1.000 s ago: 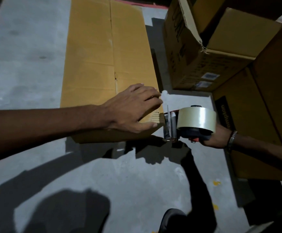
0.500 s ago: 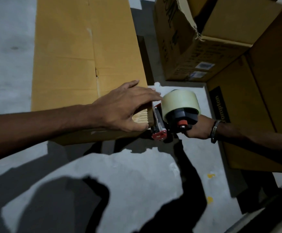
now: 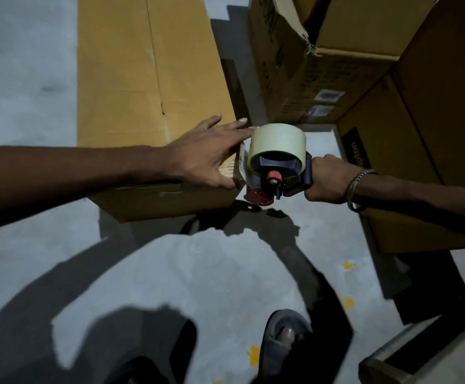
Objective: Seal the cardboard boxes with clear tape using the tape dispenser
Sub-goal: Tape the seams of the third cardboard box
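We note the left hand (image 3: 206, 156) lying flat, fingers extended, on the cardboard box (image 3: 148, 87). The right hand (image 3: 327, 178) grips the tape dispenser (image 3: 277, 164) at the box's corner; tape contact appears likely but unclear.

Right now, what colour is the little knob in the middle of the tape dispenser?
Red knob on the dark blue tape dispenser, head view.

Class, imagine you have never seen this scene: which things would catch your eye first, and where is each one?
First, the pale roll of clear tape on its dark blue dispenser with red parts, gripped at centre by the right hand. Next, the left hand, fingers spread flat on the near end of the long yellow-brown cardboard box lying on the grey concrete floor. Brown stacked cartons fill the upper right.
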`<state>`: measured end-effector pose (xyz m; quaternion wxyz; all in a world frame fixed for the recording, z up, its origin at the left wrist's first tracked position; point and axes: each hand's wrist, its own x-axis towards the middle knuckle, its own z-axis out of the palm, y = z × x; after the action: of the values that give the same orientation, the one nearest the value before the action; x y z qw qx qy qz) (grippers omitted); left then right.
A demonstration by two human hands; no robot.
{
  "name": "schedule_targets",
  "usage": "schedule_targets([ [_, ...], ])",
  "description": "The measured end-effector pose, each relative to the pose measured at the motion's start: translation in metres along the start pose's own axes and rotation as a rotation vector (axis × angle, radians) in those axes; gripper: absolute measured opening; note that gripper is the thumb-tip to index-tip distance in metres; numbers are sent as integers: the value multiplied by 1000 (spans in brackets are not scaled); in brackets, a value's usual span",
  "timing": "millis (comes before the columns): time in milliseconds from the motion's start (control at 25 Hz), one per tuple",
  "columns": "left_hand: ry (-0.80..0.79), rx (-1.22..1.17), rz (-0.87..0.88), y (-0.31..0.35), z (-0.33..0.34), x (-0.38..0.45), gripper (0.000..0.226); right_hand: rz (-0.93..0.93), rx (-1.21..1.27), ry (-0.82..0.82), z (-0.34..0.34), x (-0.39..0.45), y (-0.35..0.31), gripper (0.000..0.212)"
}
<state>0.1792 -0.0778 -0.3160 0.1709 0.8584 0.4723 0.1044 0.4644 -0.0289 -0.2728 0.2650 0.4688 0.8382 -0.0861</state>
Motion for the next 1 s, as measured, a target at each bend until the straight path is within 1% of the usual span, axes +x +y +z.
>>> schedule_targets([
  [120,21,3,1,1,0,-4,108,18,55,32,0,0,3,14],
  [160,18,3,2,3,1,-5,108,14,95,19,2,-1,1,14],
  [280,16,-69,17,2,1,-5,106,24,310,-53,8,-1,-6,32],
  [400,4,-97,23,2,2,-4,106,83,357,-120,6,0,-9,27],
  [520,25,-68,-23,4,3,-5,113,106,442,-212,8,-5,-4,39],
  [600,45,-32,-52,6,5,-8,109,87,535,-234,14,-8,-4,43],
  [680,86,-39,-34,9,5,-13,98,47,570,-242,18,-7,-5,42],
  [760,108,-51,-46,14,6,-16,91,43,626,-243,22,-6,-4,42],
  [840,94,-36,-48,12,6,-17,91,63,661,-227,23,-6,-4,45],
  [920,74,-16,0,7,11,-18,91,57,650,-224,26,-7,-5,43],
  [1000,74,33,64,3,15,-19,90,55,586,-228,23,-5,-5,39],
])
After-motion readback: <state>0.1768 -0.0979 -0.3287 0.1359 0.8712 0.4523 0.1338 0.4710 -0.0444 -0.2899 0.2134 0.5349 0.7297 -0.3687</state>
